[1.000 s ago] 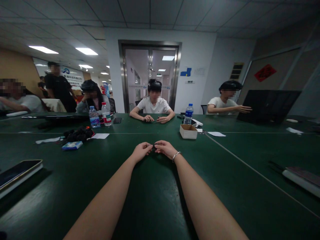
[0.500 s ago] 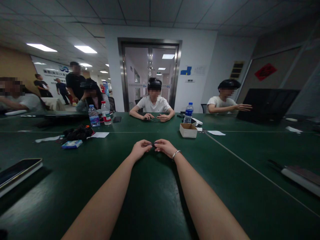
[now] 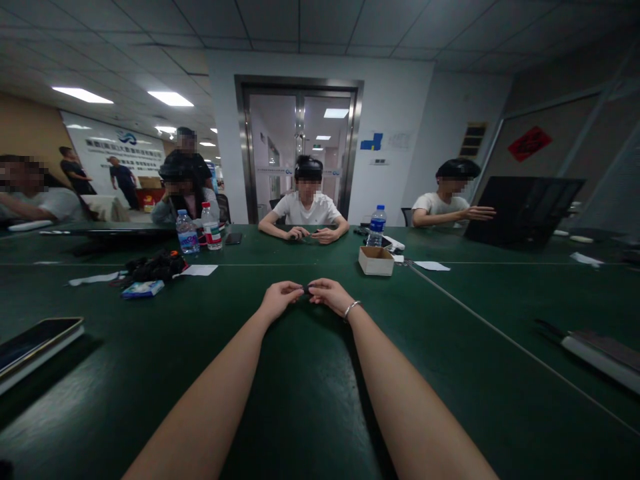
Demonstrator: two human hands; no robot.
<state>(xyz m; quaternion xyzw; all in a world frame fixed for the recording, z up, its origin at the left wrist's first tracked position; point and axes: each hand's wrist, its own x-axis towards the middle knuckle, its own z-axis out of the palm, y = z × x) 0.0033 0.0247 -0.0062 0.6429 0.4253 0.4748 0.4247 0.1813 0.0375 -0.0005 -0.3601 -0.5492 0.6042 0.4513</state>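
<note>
Both my forearms stretch out over the dark green table (image 3: 300, 393). My left hand (image 3: 278, 297) and my right hand (image 3: 327, 295) meet fingertip to fingertip, both pinched on a small dark object (image 3: 305, 289) held between them just above the table. It is too small to name. A thin silver bracelet (image 3: 351, 309) circles my right wrist.
A small cardboard box (image 3: 376, 261) stands beyond my hands, water bottles (image 3: 187, 233) and a black bundle (image 3: 155, 267) at the left. A phone on a book (image 3: 35, 340) lies near left, a notebook (image 3: 600, 352) near right. Several people sit around the table; one touches a laptop (image 3: 525, 210).
My hands have stayed pinched together, shifting very slightly. A person standing in the background has walked right, behind the seated person at left. The laptop at right has shifted a little left.
</note>
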